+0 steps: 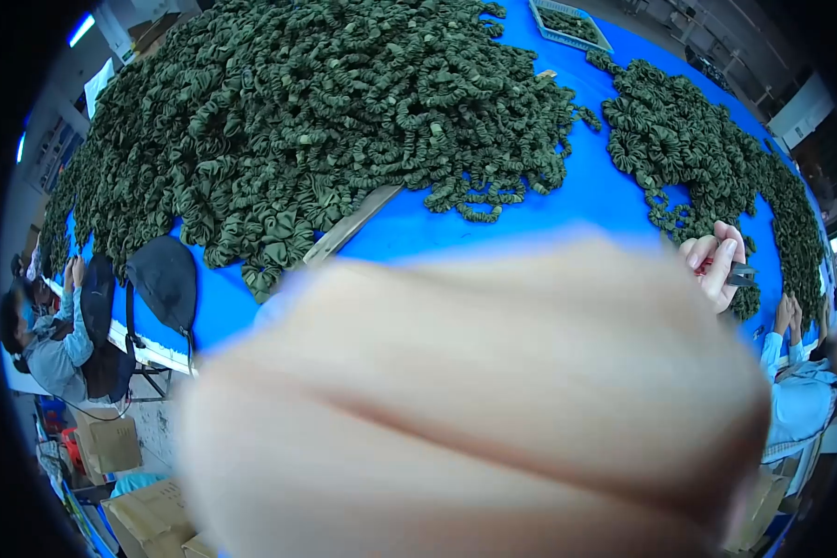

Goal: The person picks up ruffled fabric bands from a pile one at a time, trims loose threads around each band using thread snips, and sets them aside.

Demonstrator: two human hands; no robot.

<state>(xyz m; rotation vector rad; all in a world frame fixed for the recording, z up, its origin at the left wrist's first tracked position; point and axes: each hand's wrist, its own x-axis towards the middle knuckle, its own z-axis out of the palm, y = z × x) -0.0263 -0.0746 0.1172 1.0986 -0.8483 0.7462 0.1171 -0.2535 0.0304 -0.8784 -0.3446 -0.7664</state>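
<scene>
My left hand (474,391), very close to the camera and badly blurred, fills the lower middle of the view; its fingers cannot be made out. Beyond it on the right, my right hand (719,265) has its fingers closed around a small dark cutting tool (742,275) with a bit of red showing between the fingers. Past both hands a large heap of dark green gathered fabric rings (344,102) lies on the blue table (521,228). A second heap of green rings (679,130) spreads down the right side, near my right hand.
A white basket (572,26) with green pieces stands at the back. A wooden strip (353,223) lies before the main heap. A black bag or cap (164,286) rests at the left edge. Persons sit at left (56,349) and right (800,400). Cardboard boxes (149,516) stand lower left.
</scene>
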